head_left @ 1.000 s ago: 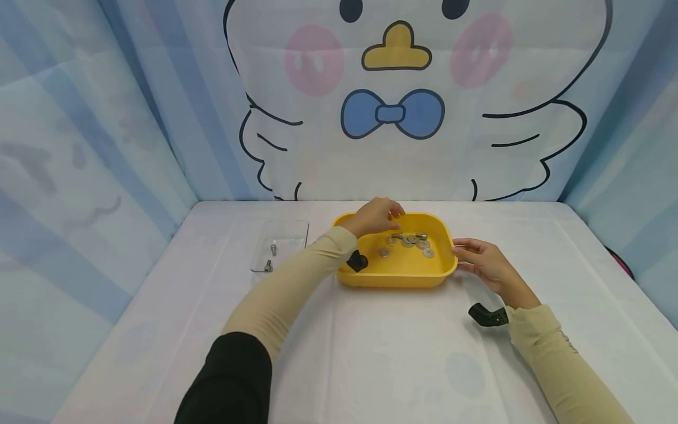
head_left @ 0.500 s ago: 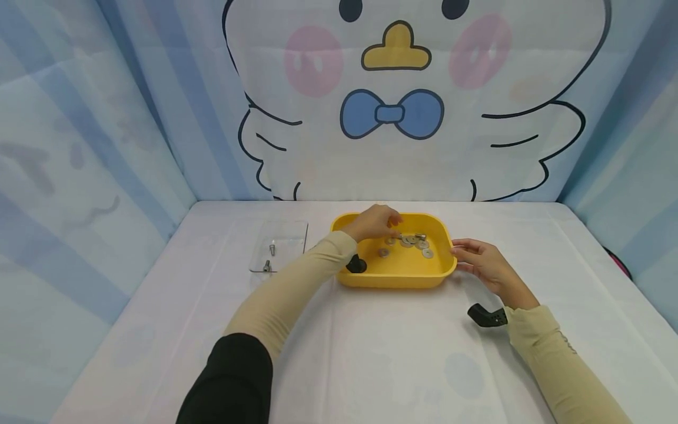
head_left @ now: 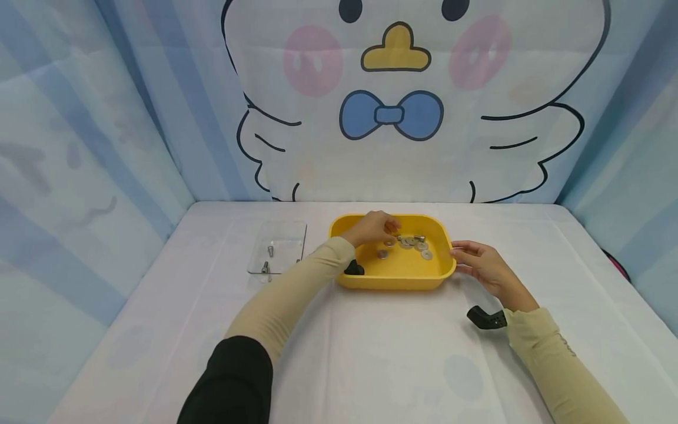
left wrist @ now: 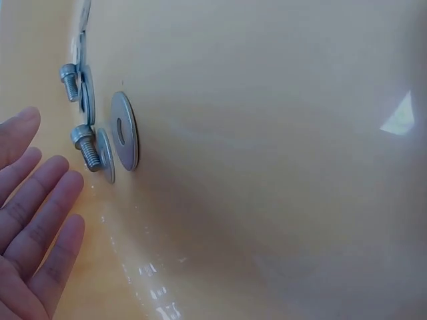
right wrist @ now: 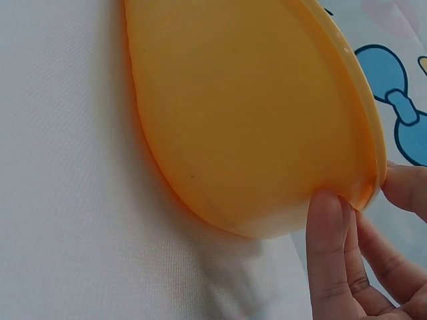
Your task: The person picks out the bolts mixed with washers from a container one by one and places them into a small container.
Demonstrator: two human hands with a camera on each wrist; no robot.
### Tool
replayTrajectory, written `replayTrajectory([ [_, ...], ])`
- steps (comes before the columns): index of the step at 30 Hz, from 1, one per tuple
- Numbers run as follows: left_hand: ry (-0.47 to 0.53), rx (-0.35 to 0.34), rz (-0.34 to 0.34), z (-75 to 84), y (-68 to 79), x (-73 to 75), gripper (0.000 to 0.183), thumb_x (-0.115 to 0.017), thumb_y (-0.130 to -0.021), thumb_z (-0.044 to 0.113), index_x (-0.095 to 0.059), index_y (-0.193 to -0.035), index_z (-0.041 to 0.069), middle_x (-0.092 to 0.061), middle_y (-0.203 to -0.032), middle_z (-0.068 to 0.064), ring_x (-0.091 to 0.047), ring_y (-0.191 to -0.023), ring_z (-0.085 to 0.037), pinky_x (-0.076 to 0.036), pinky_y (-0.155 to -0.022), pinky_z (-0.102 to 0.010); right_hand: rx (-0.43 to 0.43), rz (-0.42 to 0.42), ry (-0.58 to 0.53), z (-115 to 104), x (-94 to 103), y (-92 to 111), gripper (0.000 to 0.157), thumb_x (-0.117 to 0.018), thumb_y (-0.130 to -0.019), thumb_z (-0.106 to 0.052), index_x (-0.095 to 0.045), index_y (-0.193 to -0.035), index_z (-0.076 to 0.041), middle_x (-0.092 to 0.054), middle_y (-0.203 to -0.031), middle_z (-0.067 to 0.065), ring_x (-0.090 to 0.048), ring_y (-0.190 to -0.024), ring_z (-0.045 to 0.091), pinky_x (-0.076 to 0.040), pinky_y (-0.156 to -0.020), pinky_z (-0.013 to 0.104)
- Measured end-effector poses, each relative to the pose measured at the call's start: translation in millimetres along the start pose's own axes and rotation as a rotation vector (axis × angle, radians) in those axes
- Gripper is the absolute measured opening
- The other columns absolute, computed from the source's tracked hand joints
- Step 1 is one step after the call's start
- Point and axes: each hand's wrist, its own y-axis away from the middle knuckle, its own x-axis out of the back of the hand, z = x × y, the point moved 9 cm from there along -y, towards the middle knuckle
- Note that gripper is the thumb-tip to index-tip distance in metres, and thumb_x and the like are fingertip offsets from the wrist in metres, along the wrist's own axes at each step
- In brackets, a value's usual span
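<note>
A yellow tray (head_left: 394,282) sits toward the back of the table. Inside it lie several flat round washers (head_left: 426,255) and some socket head screws (head_left: 419,238). My left hand (head_left: 372,228) reaches into the tray over its left half, with nothing in its fingers. In the left wrist view, its relaxed fingertips come close to a screw (left wrist: 87,147) lying against a washer (left wrist: 105,157). A larger washer (left wrist: 125,131) lies just beside them. On the tray's right end, my right hand (head_left: 482,262) grips the rim (right wrist: 373,127) between thumb and fingers.
Left of the tray lies a clear plastic plate (head_left: 290,242) with a few screws (head_left: 271,251) on it. A black wrist-camera mount (head_left: 486,318) juts from the right sleeve. Printed curtains (head_left: 392,159) stand behind and at both sides of the white table (head_left: 392,353).
My left hand has lowered into the tray and come slightly nearer, toward the screws and washers. My right hand stays on the tray's rim.
</note>
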Motion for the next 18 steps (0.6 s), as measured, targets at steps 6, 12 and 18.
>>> replayTrajectory([
  [6, 0.037, -0.01, 0.001, -0.7, 0.1, -1.4, 0.036, -0.068, -0.085, 0.011, -0.062, -0.12, 0.003, -0.066, -0.118, -0.01, -0.063, -0.107, -0.02, -0.051, -0.09, -0.022, 0.006, 0.002, 0.003, -1, -0.5, 0, 0.056, -0.061, -0.091, -0.025, -0.04, -0.133, 0.005, -0.061, -0.09, -0.019, -0.06, -0.084, -0.003, -0.054, -0.076, 0.016],
  [12, 0.107, 0.01, -0.019, -4.8, -1.3, -5.4, 0.036, -0.069, -0.085, 0.01, -0.062, -0.12, 0.003, -0.065, -0.118, -0.011, -0.063, -0.107, -0.021, -0.051, -0.089, -0.021, 0.006, 0.007, 0.002, -1, -0.3, 1, 0.05, -0.061, -0.092, -0.024, -0.043, -0.13, 0.002, -0.061, -0.09, -0.019, -0.06, -0.084, -0.004, -0.054, -0.076, 0.015],
  [18, 0.118, 0.023, -0.024, -10.9, -4.7, -8.9, 0.035, -0.07, -0.084, 0.008, -0.063, -0.118, 0.004, -0.066, -0.117, -0.009, -0.063, -0.105, -0.02, -0.051, -0.087, -0.02, -0.003, 0.009, 0.005, 0, -0.8, 0, 0.053, -0.062, -0.091, -0.025, -0.042, -0.132, 0.003, -0.061, -0.091, -0.019, -0.06, -0.084, -0.004, -0.054, -0.076, 0.016],
])
